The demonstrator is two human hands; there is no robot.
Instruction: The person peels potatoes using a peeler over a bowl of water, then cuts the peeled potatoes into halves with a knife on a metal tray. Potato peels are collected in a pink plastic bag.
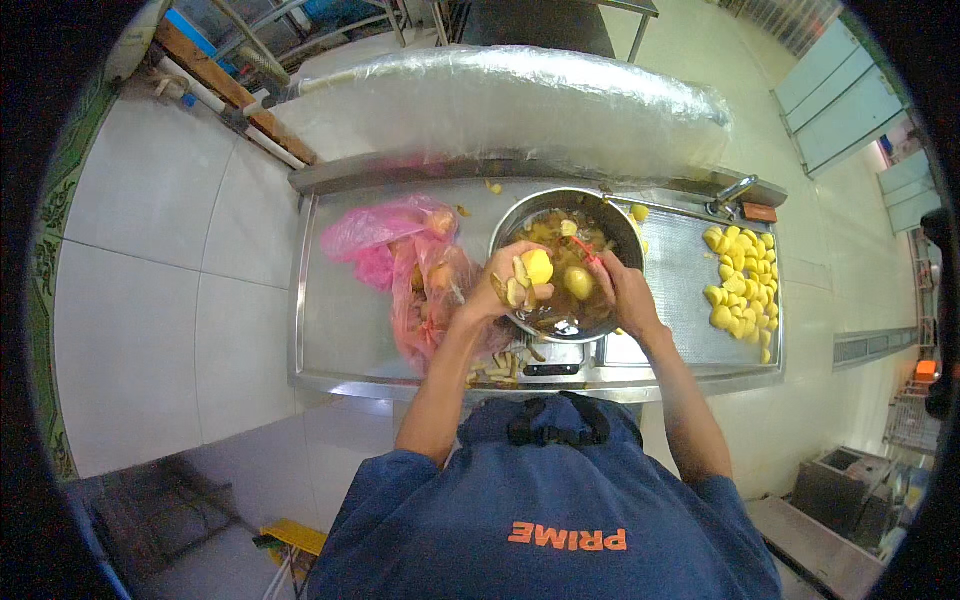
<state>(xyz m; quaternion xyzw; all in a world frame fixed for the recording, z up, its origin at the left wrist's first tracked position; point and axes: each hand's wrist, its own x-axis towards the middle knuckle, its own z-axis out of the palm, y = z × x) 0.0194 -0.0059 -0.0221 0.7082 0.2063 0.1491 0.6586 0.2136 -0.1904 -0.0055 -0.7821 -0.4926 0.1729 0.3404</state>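
My left hand holds a peeled yellow potato, with strips of brown peel hanging over its fingers. My right hand grips a red-handled peeler; its blade end is too blurred to make out. Both hands are over a round metal pot of brownish water, in which peels and another yellow potato show. To the left lies a pink plastic bag with unpeeled potatoes inside. At the right, many cut yellow potato pieces are piled on the steel worktop.
A steel sink counter carries everything. Peel scraps lie by its front edge near a black-handled tool. At the back right are a faucet and a reddish block. A large plastic-wrapped roll spans behind the counter.
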